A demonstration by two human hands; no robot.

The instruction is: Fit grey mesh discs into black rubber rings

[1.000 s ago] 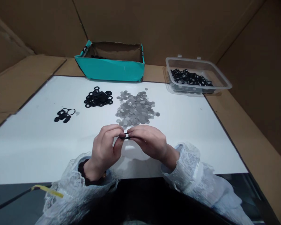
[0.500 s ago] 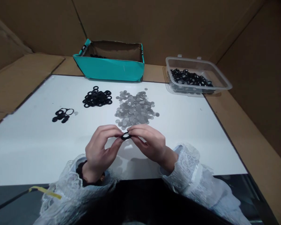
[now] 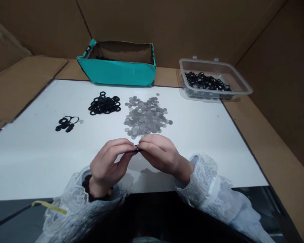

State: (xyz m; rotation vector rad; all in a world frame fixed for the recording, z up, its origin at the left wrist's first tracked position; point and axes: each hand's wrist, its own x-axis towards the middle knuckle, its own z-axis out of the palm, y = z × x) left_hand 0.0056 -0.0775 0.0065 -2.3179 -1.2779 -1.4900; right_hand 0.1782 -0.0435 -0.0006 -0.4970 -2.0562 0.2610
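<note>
Between the fingertips of both hands is a small black ring (image 3: 137, 149), mostly covered now by the fingers. My left hand (image 3: 111, 162) pinches its left side, thumb below and fingers above. My right hand (image 3: 160, 153) closes on the right side, its thumb hidden behind the fingers. Just beyond the hands lies a loose heap of thin grey discs (image 3: 147, 118). To its left is a pile of black rings (image 3: 105, 104). Whether a disc sits inside the held ring cannot be seen.
A smaller group of black pieces (image 3: 65, 124) lies on the left of the white board (image 3: 35, 158). At the back stands a teal box (image 3: 121, 72) with dark pieces inside. A clear plastic container (image 3: 218, 92) at back right holds many black rings. Cardboard walls surround the board.
The ring has tipped flatter, and its opening no longer shows. The right hand's fingers have closed further over it. The view has shifted slightly.
</note>
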